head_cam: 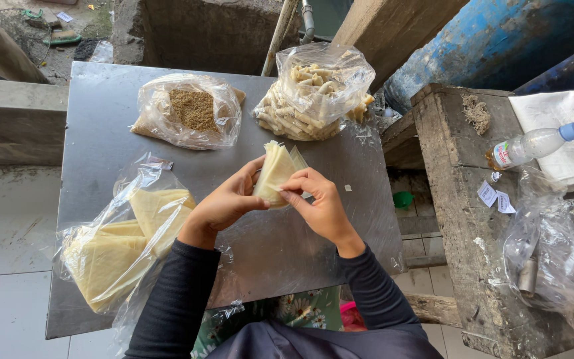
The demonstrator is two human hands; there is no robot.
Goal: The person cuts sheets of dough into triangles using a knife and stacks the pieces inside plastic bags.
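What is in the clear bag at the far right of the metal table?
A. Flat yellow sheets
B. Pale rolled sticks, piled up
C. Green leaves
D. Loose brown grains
B: the far-right bag on the metal table is full of pale rolled sticks; the brown grains sit in the bag beside it.

Clear plastic bag (559, 246) cut off at right edge.

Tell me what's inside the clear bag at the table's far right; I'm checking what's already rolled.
The clear bag holds a heap of pale, finger-shaped rolls, stacked loosely on the metal table. Rolls deeper in the heap are covered by those on top and by the crinkled plastic.
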